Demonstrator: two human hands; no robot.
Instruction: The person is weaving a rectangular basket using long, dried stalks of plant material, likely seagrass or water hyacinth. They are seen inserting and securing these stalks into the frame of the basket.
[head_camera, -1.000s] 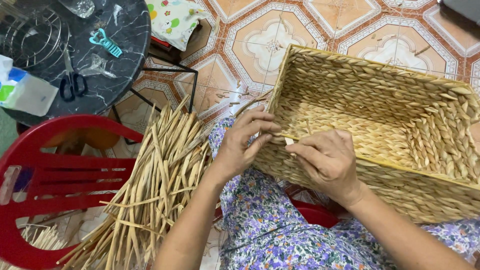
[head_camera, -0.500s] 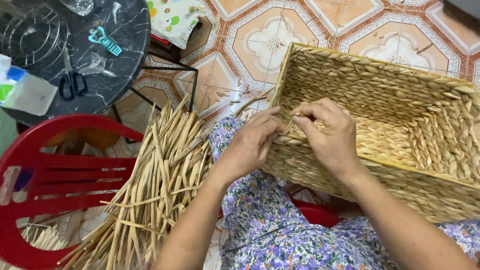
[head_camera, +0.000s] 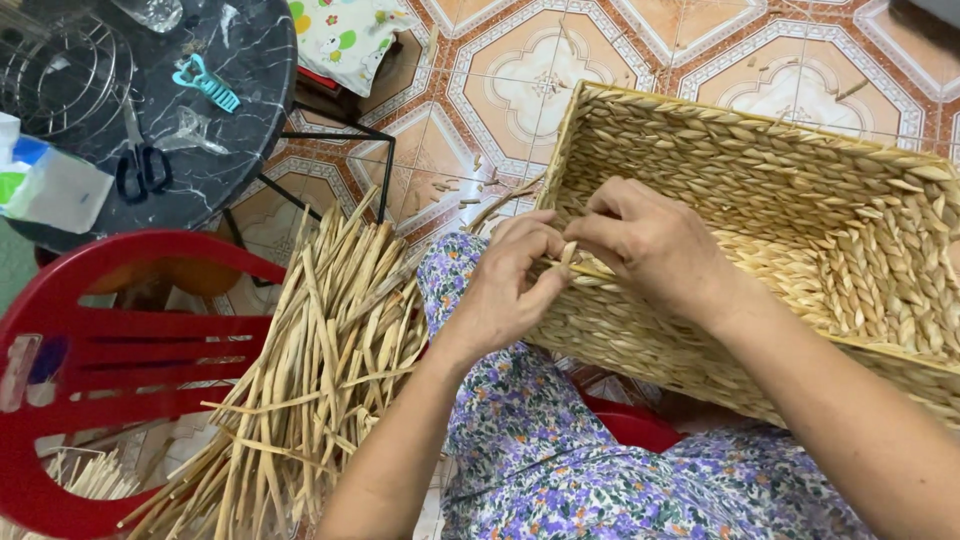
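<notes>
**Both hands pinching a strand at the rim of the woven basket**

From my feed I see the woven basket (head_camera: 790, 230) filling the right half of the view, from about 1 o'clock down to 4 o'clock, resting tilted across the lap in a floral dress (head_camera: 560, 450). Its near wall runs slantwise toward 5 o'clock.

The left hand (head_camera: 515, 285) sits just left of centre. Its thumb and forefinger are pressed together on a pale straw strand (head_camera: 568, 255) right at the basket's near rim, with the other fingers curled in close behind. The right hand (head_camera: 655, 250) reaches over the rim from 4 o'clock; its fingertips are bunched and meet the same strand, touching the left hand's fingertips. I cannot tell how firmly the right hand grips, since its knuckles hide the pads.

At 8 o'clock a loose bundle of dry straw stalks (head_camera: 320, 370) leans against the left knee and spreads over a red plastic chair (head_camera: 110, 350). At 10 o'clock stands a dark round table (head_camera: 220, 120) carrying black scissors (head_camera: 140, 165), a teal hair clip (head_camera: 205, 85) and a wire rack (head_camera: 60, 70). Patterned floor tiles (head_camera: 530, 80) show at 12 o'clock.
</notes>
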